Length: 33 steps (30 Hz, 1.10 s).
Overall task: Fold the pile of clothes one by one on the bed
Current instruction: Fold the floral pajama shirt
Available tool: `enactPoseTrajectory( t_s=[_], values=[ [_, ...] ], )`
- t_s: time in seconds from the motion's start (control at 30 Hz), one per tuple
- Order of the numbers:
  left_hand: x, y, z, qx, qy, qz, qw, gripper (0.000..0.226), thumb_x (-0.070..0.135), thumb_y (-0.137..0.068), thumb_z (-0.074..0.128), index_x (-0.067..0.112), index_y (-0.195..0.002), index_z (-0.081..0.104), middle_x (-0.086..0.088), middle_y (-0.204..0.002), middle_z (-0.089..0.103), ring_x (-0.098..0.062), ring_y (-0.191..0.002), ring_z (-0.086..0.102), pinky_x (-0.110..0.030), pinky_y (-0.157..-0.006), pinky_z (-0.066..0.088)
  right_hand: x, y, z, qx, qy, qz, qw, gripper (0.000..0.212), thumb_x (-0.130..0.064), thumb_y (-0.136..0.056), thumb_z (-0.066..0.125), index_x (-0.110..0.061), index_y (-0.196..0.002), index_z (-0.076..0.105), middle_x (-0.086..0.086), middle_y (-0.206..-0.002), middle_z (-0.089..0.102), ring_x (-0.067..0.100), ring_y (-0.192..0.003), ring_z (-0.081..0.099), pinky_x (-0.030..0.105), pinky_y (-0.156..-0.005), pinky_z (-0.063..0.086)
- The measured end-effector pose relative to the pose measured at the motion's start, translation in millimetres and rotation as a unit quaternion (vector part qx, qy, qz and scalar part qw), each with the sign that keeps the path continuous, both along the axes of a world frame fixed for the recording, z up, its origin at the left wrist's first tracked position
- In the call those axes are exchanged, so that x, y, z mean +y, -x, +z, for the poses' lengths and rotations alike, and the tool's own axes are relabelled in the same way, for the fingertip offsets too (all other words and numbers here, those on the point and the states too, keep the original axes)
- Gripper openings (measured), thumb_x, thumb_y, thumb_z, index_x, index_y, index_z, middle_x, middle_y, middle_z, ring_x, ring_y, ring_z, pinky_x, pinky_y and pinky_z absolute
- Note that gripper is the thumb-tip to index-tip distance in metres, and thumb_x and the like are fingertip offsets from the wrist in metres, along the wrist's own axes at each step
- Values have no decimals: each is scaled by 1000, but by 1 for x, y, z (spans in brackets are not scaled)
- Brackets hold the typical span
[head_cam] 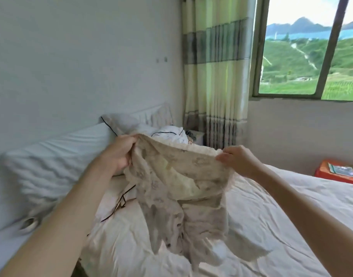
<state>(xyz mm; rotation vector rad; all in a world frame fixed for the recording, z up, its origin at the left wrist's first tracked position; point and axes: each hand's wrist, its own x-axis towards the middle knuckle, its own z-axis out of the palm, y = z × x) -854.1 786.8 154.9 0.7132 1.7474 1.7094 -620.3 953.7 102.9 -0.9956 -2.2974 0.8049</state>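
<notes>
Holding a pale patterned garment (177, 176) up over the bed (271, 206), head view: the left hand (119, 152) grips one top corner with fingers curled round a bunch of cloth, and the right hand (236, 158) pinches the other end of the top edge between thumb and fingers. Top edge is stretched between the two hands; the rest hangs down, crumpled and twisted, its lower part trailing onto the sheet. Judgement: step in hand is opening the piece out before folding. To do it well, keep both holds at the true corners, draw the edge taut, give a shake so the twisted lower part drops free, then lay it flat on the bare sheet in front before making any fold. Risk: the left hand holds a bunch, not a single layer, so the cloth may stay doubled. Garment looks thin and soft, cream to beige with a faint grey print, and a yellowish inner layer shows near the top. More clothes (171, 134) lie heaped near the pillow (119, 120) beyond the hands; a dark-edged white piece (119, 202) lies on the bed beneath the left forearm.
</notes>
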Motion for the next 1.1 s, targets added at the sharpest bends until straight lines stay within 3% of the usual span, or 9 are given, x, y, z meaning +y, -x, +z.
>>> enactPoseTrajectory(
  t_s=[0.07, 0.2, 0.33, 0.47, 0.53, 0.67, 0.87, 0.97, 1.1],
  values=[
    [-29, 10, 2, 32, 27, -27, 999, 21, 2, -96, 45, 1, -88, 64, -9, -67, 68, -18, -57, 65, -25, -54, 54, -11, 13, 10, 110, 105, -5, 988, 31, -17, -97, 51, -11, -66, 50, 4, -67, 48, 17, -62, 46, 28, -63, 44],
    [-88, 33, 3, 122, 102, -129, 979, 20, 9, -90, 58, 4, -73, 68, -9, -67, 64, -18, -59, 62, -26, -52, 52, -30, 37, 26, 276, 399, 40, 873, 25, -7, -100, 42, 3, -80, 55, 14, -77, 53, 23, -70, 55, 31, -61, 54],
    [-129, 55, 1, 260, 169, -61, 949, 35, 12, -82, 72, 18, -51, 57, 11, -47, 51, -2, -43, 49, -16, -43, 37, -54, 68, 33, 248, 398, 38, 882, 25, -17, -96, 55, 2, -82, 60, 9, -65, 66, 18, -54, 65, 31, -48, 56],
    [-164, 94, -8, 340, 184, 106, 916, 38, 25, -80, 74, 17, -61, 42, 3, -58, 39, -14, -57, 37, -29, -55, 25, -80, 92, 27, 120, 311, 191, 923, 41, -30, -64, 81, -2, -89, 66, 9, -77, 71, 21, -68, 68, 23, -56, 56],
    [-180, 108, -13, 336, 179, 138, 915, 32, 26, -81, 72, 17, -63, 47, 6, -60, 47, -14, -61, 44, -30, -55, 30, -96, 108, 22, -39, 123, 193, 973, 32, -34, -65, 84, -15, -70, 58, -3, -68, 59, 13, -63, 57, 6, -48, 38],
    [-197, 117, -30, 309, 195, 135, 921, 10, 28, -89, 61, 18, -91, 62, 2, -89, 66, -16, -87, 62, -32, -77, 48, -120, 141, 14, -113, -67, 173, 976, 48, -34, -79, 75, -15, -52, 41, -3, -56, 39, 11, -53, 36, 17, -44, 25],
    [-225, 114, -61, 160, 218, 46, 962, 22, 22, -86, 69, 8, -73, 58, -9, -66, 55, -16, -58, 52, -24, -52, 37, -120, 144, 9, -67, 185, 166, 966, 19, -20, -81, 74, -7, -72, 63, -1, -60, 64, 9, -51, 61, 19, -46, 49],
    [-240, 121, -69, 87, 223, 0, 971, 25, 16, -86, 68, -8, -84, 64, -26, -77, 63, -33, -70, 61, -38, -68, 50, -113, 144, -4, -39, 261, 170, 949, 20, -18, -83, 73, 0, -92, 70, 11, -85, 71, 21, -74, 66, 33, -71, 57],
    [-241, 123, -80, -36, 161, 14, 986, 7, 4, -86, 64, -3, -86, 65, -14, -76, 68, -15, -58, 66, -25, -52, 55, -116, 146, -21, -2, 403, 163, 900, 21, -7, -86, 67, 4, -102, 65, 16, -91, 71, 23, -74, 68, 33, -64, 56]
  ],
)
